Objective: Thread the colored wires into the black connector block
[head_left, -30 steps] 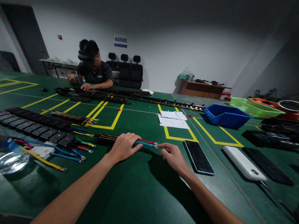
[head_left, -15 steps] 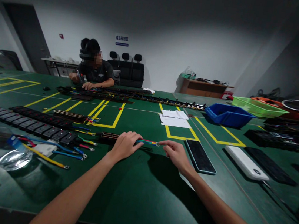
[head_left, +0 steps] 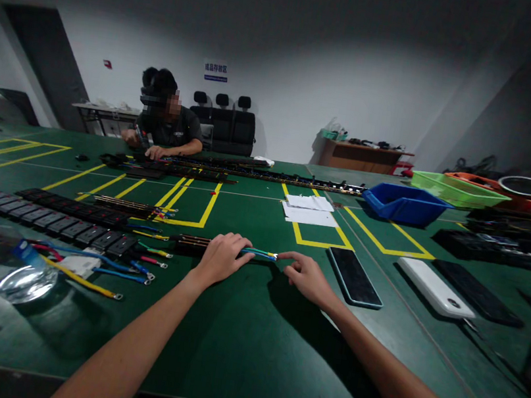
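My left hand [head_left: 222,259] is closed over a dark strip [head_left: 192,242] with copper-coloured lines, near the middle of the green table. Coloured wires [head_left: 260,253] with metal ring ends stick out to the right of its fingers. At those ring ends is the extended index fingertip of my right hand [head_left: 306,277]; its other fingers are curled with nothing visible in them. Whether the fingertip touches the rings is too small to tell. Further left lie black segmented strips [head_left: 66,227] with yellow, green, red and blue ring-ended leads.
A clear plastic jar [head_left: 0,266] lies at the left front. Right of my hands are a phone [head_left: 355,277] and a white power bank [head_left: 434,289]. Behind are papers [head_left: 310,211], a blue bin [head_left: 405,205] and a person [head_left: 170,121] working. Another person's hand shows at the right edge.
The wire ends by my right fingertip now show green and blue uppermost, where red showed before. My right index finger has shifted slightly left. My left hand is nearly unmoved.
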The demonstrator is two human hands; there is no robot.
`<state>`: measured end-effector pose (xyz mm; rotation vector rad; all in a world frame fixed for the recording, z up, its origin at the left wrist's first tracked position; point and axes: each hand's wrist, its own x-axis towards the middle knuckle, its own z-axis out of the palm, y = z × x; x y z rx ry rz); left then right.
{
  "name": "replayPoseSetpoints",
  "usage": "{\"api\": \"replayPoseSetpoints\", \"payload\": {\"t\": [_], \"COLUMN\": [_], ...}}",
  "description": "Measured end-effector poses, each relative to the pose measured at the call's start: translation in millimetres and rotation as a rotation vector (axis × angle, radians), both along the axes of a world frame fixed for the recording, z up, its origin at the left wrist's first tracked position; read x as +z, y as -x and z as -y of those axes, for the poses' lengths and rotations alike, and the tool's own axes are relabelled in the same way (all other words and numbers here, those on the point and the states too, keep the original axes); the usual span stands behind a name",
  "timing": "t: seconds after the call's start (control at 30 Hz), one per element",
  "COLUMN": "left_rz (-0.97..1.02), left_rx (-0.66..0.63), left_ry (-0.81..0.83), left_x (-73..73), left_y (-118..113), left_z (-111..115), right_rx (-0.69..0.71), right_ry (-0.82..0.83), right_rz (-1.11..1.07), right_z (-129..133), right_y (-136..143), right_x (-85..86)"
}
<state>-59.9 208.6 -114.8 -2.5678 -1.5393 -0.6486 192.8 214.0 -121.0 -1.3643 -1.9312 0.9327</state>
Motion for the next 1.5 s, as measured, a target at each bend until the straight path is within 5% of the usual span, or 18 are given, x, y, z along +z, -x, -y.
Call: {"api": "replayPoseSetpoints", "payload": {"t": [0.87,1.23,1.5], "left_rz": [0.015,0.012,0.016], "left_rx": [-0.004,-0.008,-0.013], "left_ry": [0.013,-0.022,-0.012], "left_x": [0.7,-2.2,-2.1], "left_y": [0.4,0.2,1.1], "left_z": [0.9,-1.0,-1.2], "right_rx": [0.026,-0.056,-0.006], "right_ry": [0.066,0.097,0.131], "right_rz": [0.025,-0.185,-0.043], "right_z": [-2.7,-5.0,-2.8], "right_y": [-2.4,0.6,-0.5], "right_x": [-3.9,-0.4,0.9]}}
